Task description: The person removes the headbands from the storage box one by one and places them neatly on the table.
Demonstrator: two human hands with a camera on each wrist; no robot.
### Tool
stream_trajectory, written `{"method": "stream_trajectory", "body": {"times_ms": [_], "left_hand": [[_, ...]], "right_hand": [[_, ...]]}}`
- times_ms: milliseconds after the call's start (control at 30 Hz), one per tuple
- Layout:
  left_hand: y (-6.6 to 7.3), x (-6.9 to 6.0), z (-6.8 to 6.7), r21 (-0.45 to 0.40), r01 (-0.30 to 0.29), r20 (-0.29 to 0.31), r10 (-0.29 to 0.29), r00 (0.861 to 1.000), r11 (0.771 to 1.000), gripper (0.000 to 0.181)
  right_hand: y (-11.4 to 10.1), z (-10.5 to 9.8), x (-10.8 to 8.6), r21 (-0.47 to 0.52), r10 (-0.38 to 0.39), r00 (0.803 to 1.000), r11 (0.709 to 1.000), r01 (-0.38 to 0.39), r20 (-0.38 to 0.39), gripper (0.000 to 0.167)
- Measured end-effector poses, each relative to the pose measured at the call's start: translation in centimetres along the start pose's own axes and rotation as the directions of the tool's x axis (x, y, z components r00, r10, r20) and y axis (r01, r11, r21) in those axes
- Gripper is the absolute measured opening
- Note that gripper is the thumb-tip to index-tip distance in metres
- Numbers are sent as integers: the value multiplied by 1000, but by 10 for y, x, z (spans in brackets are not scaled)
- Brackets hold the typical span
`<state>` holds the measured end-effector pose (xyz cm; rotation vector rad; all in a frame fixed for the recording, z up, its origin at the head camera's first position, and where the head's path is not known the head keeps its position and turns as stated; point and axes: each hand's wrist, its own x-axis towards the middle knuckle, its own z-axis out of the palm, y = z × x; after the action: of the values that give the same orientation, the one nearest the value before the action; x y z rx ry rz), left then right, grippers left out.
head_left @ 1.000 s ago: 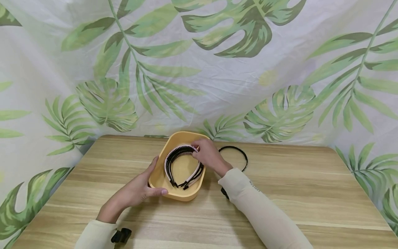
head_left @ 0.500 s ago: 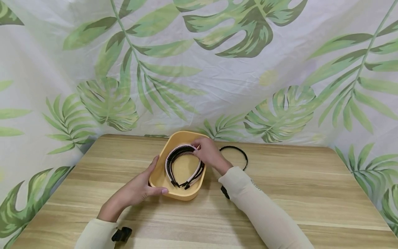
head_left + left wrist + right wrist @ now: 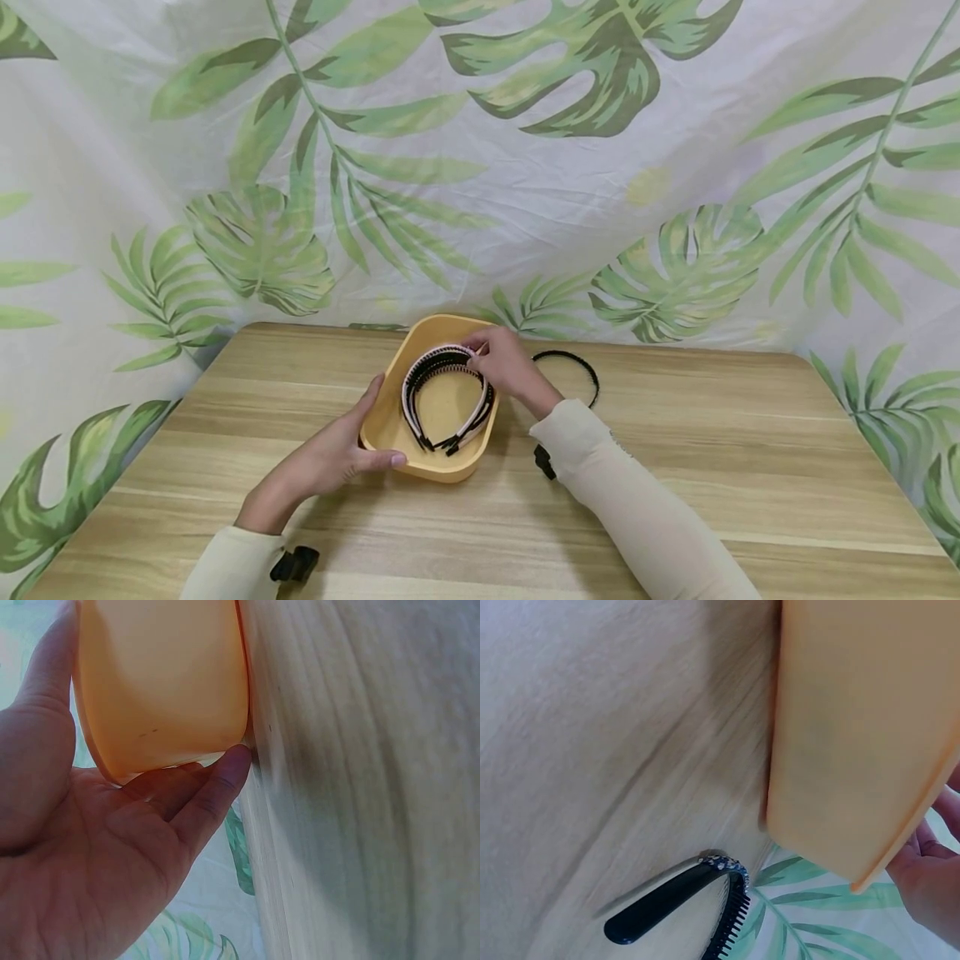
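A yellow, round-cornered box [image 3: 442, 473] sits on the table, several headbands [image 3: 420, 372] nested inside it. Most of them are black with teeth; a pale pink one is among them. My left hand [image 3: 322, 460] grips the box at its near left corner, the thumb along the front rim. In the left wrist view its fingers [image 3: 214, 791] lie against the outer wall [image 3: 165, 682]. Reaching over the right rim, my right hand [image 3: 504, 362] pinches the nested headbands at their upper right. Its fingertips are partly hidden, so which bands it holds I cannot tell.
One black toothed headband [image 3: 576, 359] lies on the wooden table [image 3: 712, 433], right of the box and partly behind the right forearm. The right wrist view shows glittery trim on this headband [image 3: 671, 898]. A leaf-patterned cloth [image 3: 540, 192] hangs behind the table.
The right hand has shifted a little up and right, and the nested headbands have moved slightly with it inside the box. The left hand keeps its hold on the box.
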<state>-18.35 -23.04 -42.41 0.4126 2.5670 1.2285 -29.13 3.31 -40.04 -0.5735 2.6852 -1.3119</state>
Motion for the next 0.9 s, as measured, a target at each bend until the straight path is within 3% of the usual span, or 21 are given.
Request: {"method": "stream_trajectory", "body": {"times_ms": [200,900], "left_hand": [[0,1,0,2,2,-2,-2,1000,1000,131],[-1,1,0,0,13,-2,-13,1000,1000,132]], "right_hand": [[-3,-3,-1,27,36,999,999,-36,-6,31],[-7,-16,-5,69,58,998,996,-56,-26,30]]}}
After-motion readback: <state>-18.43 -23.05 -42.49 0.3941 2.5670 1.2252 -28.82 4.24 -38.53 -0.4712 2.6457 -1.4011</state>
